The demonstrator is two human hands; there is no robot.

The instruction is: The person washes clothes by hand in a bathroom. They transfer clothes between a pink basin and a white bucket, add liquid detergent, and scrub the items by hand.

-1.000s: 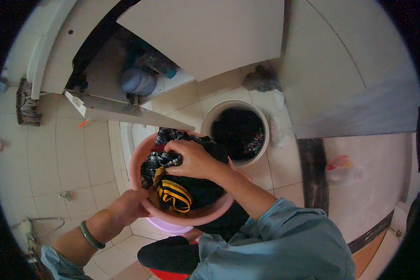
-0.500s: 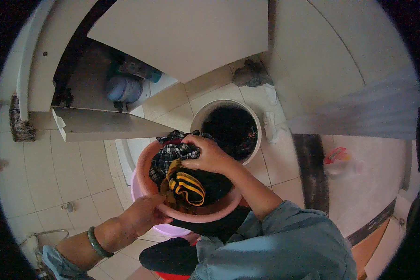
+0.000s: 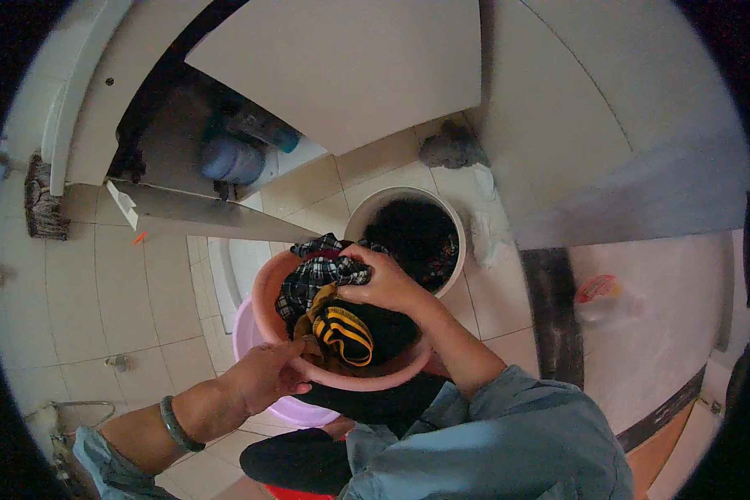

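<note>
A salmon-pink basin [image 3: 373,383] full of clothes is tilted in front of me, over my lap. My left hand [image 3: 267,371] is closed on its near left rim, thumb on top and fingers below the edge. Inside the basin, my right hand [image 3: 385,285] grips a black-and-white plaid garment [image 3: 312,277] bunched at the far side. A dark piece with yellow stripes [image 3: 347,335] and brown cloth lie nearer, under my right wrist. Just beyond the basin stands a pale round bucket [image 3: 452,215] holding a dark mass [image 3: 402,237], perhaps clothes or dark water.
A lilac basin [image 3: 244,333] sits below the pink one. At the upper left, an open cabinet door [image 3: 225,218] reaches toward the bucket, with bottles [image 3: 233,160] inside. A grey rag [image 3: 452,147] lies behind the bucket; a clear plastic bag [image 3: 602,300] is at right.
My view has shifted slightly, so the cabinet and basin sit a little differently in the picture. Both hands keep their holds on the rim and the plaid garment.
</note>
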